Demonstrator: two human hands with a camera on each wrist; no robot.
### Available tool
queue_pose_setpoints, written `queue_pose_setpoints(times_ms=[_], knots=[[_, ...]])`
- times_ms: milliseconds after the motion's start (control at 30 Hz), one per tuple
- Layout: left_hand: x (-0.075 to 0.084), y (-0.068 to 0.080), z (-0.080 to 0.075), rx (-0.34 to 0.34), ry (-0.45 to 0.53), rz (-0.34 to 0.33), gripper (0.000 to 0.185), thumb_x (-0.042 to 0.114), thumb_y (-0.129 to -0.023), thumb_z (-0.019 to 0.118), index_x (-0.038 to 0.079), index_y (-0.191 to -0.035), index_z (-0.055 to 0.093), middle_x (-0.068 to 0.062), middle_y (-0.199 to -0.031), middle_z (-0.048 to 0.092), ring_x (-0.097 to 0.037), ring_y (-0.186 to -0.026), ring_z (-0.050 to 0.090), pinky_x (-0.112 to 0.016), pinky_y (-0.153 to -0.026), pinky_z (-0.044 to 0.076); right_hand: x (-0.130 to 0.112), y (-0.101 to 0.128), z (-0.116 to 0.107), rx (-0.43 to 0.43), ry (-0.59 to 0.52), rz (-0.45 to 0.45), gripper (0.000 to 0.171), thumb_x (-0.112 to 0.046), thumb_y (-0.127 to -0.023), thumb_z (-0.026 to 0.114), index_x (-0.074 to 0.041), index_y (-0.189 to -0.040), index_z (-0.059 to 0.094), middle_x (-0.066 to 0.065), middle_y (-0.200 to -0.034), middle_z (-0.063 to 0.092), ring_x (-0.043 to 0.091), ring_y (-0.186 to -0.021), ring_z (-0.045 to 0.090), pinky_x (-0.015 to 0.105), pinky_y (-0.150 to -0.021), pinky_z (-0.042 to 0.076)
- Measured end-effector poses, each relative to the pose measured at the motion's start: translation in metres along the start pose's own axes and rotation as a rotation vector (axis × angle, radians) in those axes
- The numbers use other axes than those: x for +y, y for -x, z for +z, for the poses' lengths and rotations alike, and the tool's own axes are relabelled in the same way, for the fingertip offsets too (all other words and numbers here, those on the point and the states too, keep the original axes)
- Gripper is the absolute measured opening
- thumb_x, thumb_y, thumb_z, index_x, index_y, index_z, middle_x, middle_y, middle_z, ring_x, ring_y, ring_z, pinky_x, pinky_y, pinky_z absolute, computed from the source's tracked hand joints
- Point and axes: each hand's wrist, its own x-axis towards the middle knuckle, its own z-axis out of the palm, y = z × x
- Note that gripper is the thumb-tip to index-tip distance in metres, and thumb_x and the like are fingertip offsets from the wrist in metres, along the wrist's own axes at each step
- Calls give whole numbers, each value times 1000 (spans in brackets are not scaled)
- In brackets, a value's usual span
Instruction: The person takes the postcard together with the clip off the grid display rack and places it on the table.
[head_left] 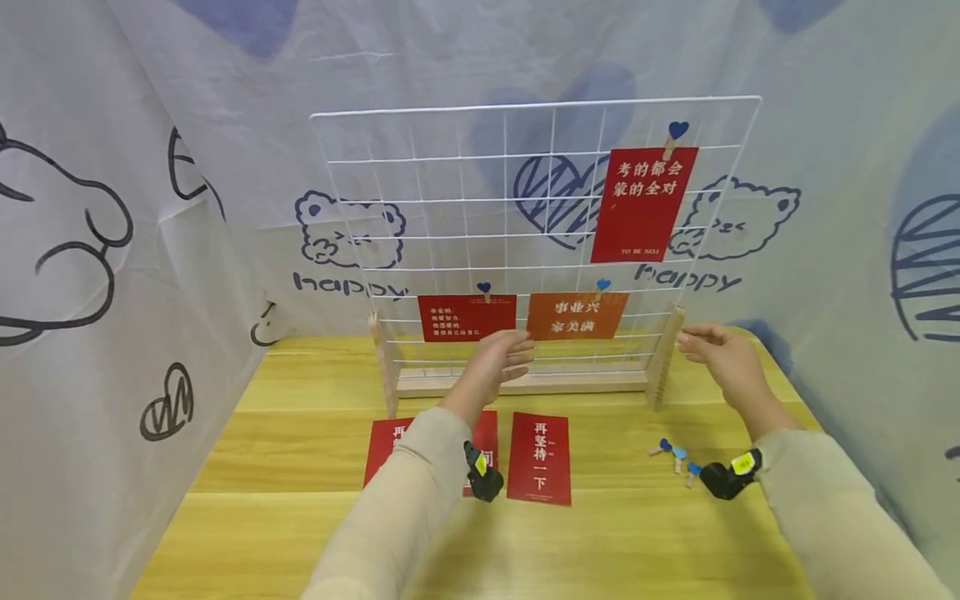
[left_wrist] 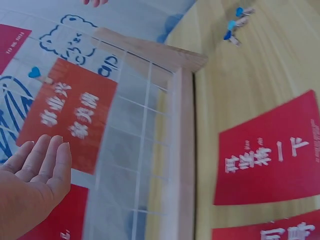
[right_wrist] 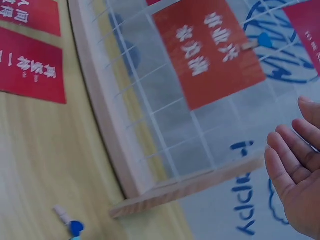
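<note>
My left hand [head_left: 495, 362] is held in front of the white wire grid [head_left: 480, 200], its fingers fairly straight near the orange card [left_wrist: 70, 115]; nothing is in it. Beyond the grid's right wooden foot [head_left: 663, 358], my right hand [right_wrist: 300, 170] hovers with loosely bent fingers and an empty palm. A blue heart clothespin [head_left: 603, 286] fixes the orange card to the grid. To its left hangs a red card [head_left: 467, 318] under a dark blue heart clothespin [head_left: 484, 288]. Higher at the right, another red card [head_left: 645, 208] hangs from a heart clothespin [head_left: 678, 131].
On the wooden table [head_left: 600, 550] lies a red card [head_left: 539, 458], with more red cards [head_left: 386, 437] to its left, partly behind my left sleeve. Several heart clothespins [head_left: 678, 454] lie at the right. A patterned cloth [head_left: 225, 83] surrounds the table.
</note>
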Motion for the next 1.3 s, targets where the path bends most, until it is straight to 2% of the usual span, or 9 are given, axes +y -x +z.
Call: queue_pose_setpoints(times_ms=[200, 267, 300, 433, 533, 733, 967, 1133, 1300], knots=[[18, -7, 9, -10, -19, 43, 41, 23, -89, 47, 0, -122, 43, -16, -119, 49, -28, -104, 49, -35, -85, 41, -56, 6, 9, -1, -16, -67, 48, -34, -77, 63, -2, -113, 54, 11, -103, 57, 23, -92, 55, 37, -81, 42], [24, -8, 11, -13, -24, 57, 39, 23, -89, 47, 1, -121, 44, -16, -119, 48, -28, -104, 49, -36, -86, 41, -73, 10, 13, 4, 22, -79, 47, -34, -79, 60, -2, -114, 53, 5, -100, 58, 19, -90, 55, 33, -79, 43], [26, -9, 13, -12, -27, 64, 38, 22, -89, 47, 1, -120, 44, -16, -119, 49, -29, -104, 49, -36, -86, 40, -90, 18, 17, 26, 101, -41, 53, -37, -81, 57, 1, -116, 49, 4, -100, 57, 19, -91, 54, 34, -81, 42], [35, -12, 15, -16, -41, 94, 38, 23, -88, 48, 1, -119, 45, -15, -117, 50, -30, -105, 48, -36, -86, 41, -117, 20, 24, 37, 140, -56, 51, -33, -84, 54, 6, -116, 46, -9, -89, 56, 5, -80, 55, 22, -73, 43], [42, -13, 18, -36, -38, 129, 40, 23, -88, 48, 0, -120, 45, -16, -118, 49, -30, -106, 47, -35, -86, 40, -128, 18, 25, 51, 160, -77, 48, -31, -85, 53, 6, -114, 47, -12, -86, 55, -3, -73, 53, 22, -73, 43], [53, -15, 24, -100, -50, 179, 41, 24, -90, 45, -1, -122, 42, -18, -123, 44, -31, -110, 43, -34, -88, 39, -147, 13, 25, 73, 210, -111, 48, -35, -83, 54, 4, -112, 50, -5, -91, 57, 0, -77, 53, 33, -80, 43], [70, -21, 31, -102, -27, 226, 41, 22, -90, 45, -3, -122, 41, -18, -121, 46, -30, -109, 45, -38, -90, 36, -169, 5, 21, 118, 224, -130, 50, -39, -81, 56, 0, -112, 51, -8, -90, 56, 7, -80, 52, 27, -74, 41], [81, -26, 36, -120, -51, 254, 40, 21, -90, 44, -1, -123, 42, -15, -120, 48, -24, -107, 47, -36, -90, 37, -186, 0, 20, 143, 198, -137, 50, -37, -81, 56, -3, -117, 50, 1, -101, 55, 10, -84, 51, 29, -79, 41], [88, -28, 41, -147, -74, 266, 39, 22, -90, 45, 2, -124, 43, -12, -122, 47, -22, -108, 46, -33, -90, 37, -203, -5, 18, 181, 154, -129, 48, -35, -81, 57, -8, -119, 49, -1, -103, 54, 10, -87, 49, 29, -81, 40]])
